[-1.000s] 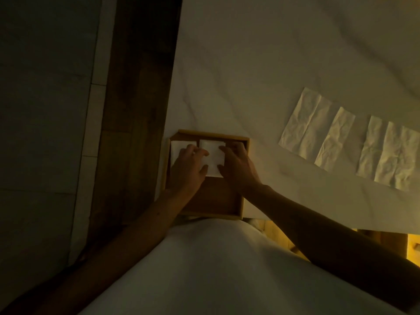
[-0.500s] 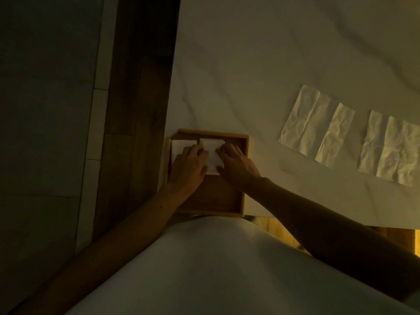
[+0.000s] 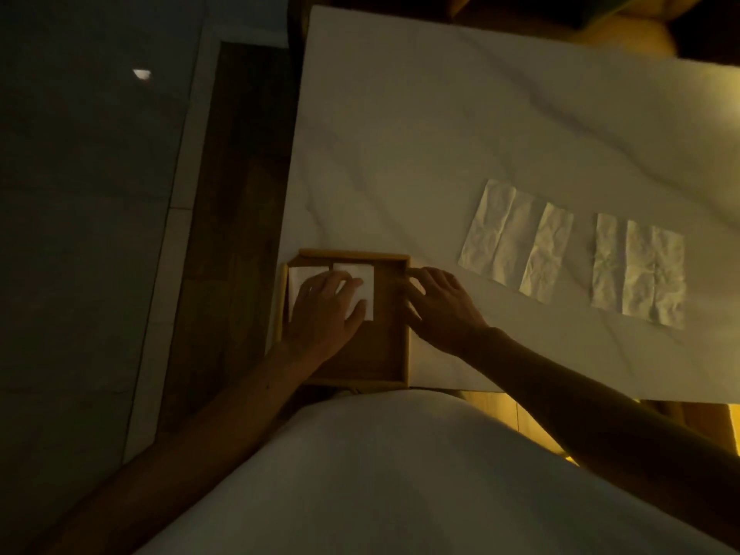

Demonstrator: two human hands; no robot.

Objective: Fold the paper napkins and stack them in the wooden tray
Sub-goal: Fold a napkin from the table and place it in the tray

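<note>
Head view | left hand [image 3: 326, 310] flat, pressing folded napkin [image 3: 362, 288] in wooden tray [image 3: 402, 346] — nothing grasped | right hand [image 3: 444, 304] loose, fingertips on tray rim

Single head-worn view only; no second view to overlap. Camera looked steeply down from above the person's torso, wide-angle, edges curved. Pale tabletop [image 3: 460, 126] filled the upper right, dark floor [image 3: 80, 234] the left. Wooden tray [image 3: 356, 256] sat at the near tabletop corner, close below the lens, frame centre. Lighting dim, yellowish.
</note>
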